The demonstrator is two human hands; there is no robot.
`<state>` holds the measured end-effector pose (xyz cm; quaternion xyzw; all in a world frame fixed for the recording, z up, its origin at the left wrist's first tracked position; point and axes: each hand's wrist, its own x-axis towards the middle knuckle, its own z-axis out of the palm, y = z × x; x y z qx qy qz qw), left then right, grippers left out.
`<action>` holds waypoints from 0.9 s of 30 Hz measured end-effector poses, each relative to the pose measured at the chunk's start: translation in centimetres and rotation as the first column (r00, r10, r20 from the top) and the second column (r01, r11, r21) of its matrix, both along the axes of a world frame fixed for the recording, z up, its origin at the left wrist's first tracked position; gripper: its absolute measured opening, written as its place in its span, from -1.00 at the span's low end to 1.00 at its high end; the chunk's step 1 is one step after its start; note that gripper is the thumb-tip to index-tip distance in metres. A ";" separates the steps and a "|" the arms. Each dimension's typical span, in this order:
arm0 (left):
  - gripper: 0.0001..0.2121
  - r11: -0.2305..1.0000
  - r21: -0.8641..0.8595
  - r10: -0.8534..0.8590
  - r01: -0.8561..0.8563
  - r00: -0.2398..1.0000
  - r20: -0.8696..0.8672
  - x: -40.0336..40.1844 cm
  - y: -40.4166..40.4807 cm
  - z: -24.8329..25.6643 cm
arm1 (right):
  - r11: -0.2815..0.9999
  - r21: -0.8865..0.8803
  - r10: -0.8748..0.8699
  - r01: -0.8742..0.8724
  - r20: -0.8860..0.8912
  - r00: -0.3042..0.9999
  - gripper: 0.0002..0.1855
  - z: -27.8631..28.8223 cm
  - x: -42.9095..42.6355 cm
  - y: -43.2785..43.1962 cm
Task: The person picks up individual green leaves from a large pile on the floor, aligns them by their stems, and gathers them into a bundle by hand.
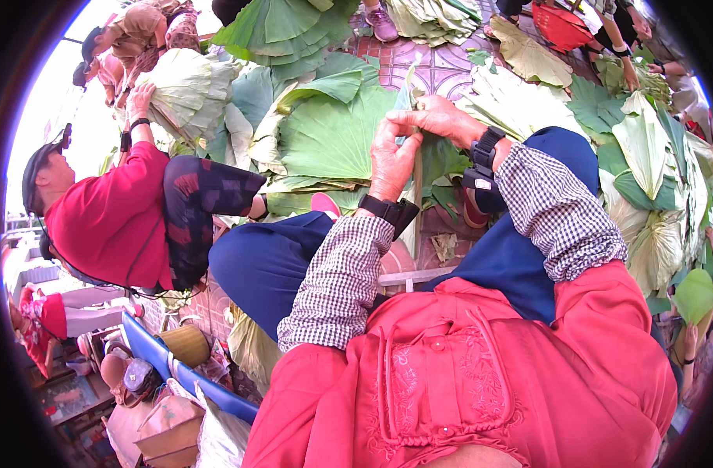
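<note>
Both my hands meet above a heap of large green lotus leaves. My left hand (pixel 393 158) has its thumb and fingers closed on the folded lotus leaf (pixel 404 96), which points upward between the hands. From the right, my right hand (pixel 447 120) pinches the same leaf near its base, its fingers touching my left hand. A broad flat lotus leaf (pixel 333 137) lies just left of my hands, on stacked leaves. Part of the held leaf is hidden behind my fingers.
A person in red (pixel 108 216) sits at the left, one hand on a pale leaf bundle (pixel 184 88). More leaves are piled at the right (pixel 648 146). A blue bench-like edge (pixel 187 374) and bags stand lower left. Other people work along the top and right.
</note>
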<state>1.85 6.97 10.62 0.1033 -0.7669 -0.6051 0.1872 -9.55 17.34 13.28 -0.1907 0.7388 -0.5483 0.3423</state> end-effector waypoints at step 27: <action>-0.48 0.386 -0.490 0.208 0.782 0.444 0.872 1.6 -9.3 -18.4 | 0.935 0.269 -0.010 0.231 -0.630 0.777 -0.59 1.2 -1.4 0.9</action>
